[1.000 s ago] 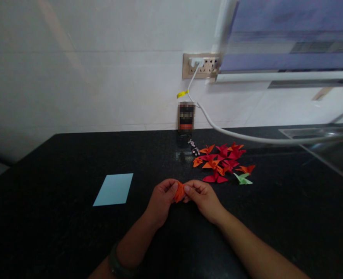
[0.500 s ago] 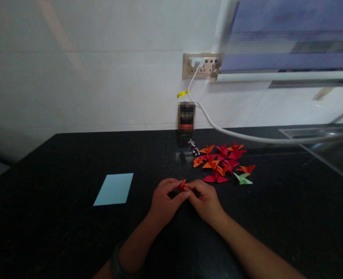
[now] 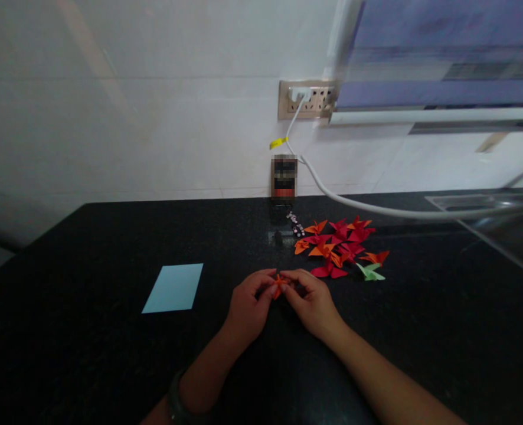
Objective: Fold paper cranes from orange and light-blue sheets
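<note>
Between my two hands is a small folded orange paper piece point(image 3: 278, 287), partly covered by the fingers. My left hand point(image 3: 253, 299) pinches its left side with thumb and forefinger. From the other side my right hand point(image 3: 311, 300) grips it the same way. Just beyond the right hand lies a cluster of red and orange paper cranes point(image 3: 330, 270). One pale green paper crane point(image 3: 370, 272) sits at the cluster's near right edge. To the left, a light blue square sheet of paper point(image 3: 173, 288) lies flat.
The black countertop point(image 3: 88, 254) meets a tiled wall. A phone-like item point(image 3: 284, 177), blurred out, leans there with a small beaded strand point(image 3: 295, 224) before it. A white cable point(image 3: 376, 208) runs from the wall socket point(image 3: 306, 100) toward a metal sink point(image 3: 474, 202) at right.
The fingers have drawn slightly apart around the orange paper, so more of it shows, spread wider. My left thumb has shifted left. Everything else on the counter stays put.
</note>
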Available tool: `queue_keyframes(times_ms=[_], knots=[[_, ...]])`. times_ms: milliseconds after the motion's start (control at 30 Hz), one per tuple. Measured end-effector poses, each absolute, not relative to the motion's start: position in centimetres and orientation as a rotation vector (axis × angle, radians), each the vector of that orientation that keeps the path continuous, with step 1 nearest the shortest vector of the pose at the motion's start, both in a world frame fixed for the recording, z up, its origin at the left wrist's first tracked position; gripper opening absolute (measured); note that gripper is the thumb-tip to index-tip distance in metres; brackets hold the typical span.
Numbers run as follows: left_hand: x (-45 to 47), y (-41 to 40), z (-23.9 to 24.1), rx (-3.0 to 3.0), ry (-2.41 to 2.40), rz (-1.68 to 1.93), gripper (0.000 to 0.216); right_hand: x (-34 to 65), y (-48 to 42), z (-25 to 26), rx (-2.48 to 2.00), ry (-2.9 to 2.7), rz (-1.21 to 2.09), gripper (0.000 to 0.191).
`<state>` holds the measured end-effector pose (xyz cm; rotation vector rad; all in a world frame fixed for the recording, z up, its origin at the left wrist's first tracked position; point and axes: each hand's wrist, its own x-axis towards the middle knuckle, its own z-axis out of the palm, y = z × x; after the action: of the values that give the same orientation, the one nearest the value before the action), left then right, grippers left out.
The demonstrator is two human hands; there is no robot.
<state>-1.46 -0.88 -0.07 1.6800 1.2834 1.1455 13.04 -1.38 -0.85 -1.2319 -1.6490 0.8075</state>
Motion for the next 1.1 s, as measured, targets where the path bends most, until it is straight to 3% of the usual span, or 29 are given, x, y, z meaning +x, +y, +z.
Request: queue_keyframes(times_ms=[200, 433, 633, 900, 1100], knots=[[-1.5, -0.9, -0.1, 1.642, 1.238, 1.098, 0.009, 13.1, -1.4, -0.4, -1.259, -1.62, 0.786, 0.006], [-1.3, -1.0, 0.2, 1.509, 1.317, 1.083, 0.008, 12.8, -1.6, -0.7, -1.268, -1.52, 0.951, 0.011], [-1.2, -0.9, 0.8, 1.128, 1.159, 1.097, 0.05, 12.8, -1.3, -0.7, -1.229, -1.352, 1.148, 0.012], [-1.5, -0.8, 0.5, 0.977, 0.988, 0.947, 0.009, 12.8, -1.1, -0.3, -1.108, -1.205, 1.366, 0.013], [-1.5, -0.7, 0.6, 0.661, 0.972, 0.978, 0.012, 13.8, -0.9, -0.2, -1.04, -1.568, 1.179, 0.02]])
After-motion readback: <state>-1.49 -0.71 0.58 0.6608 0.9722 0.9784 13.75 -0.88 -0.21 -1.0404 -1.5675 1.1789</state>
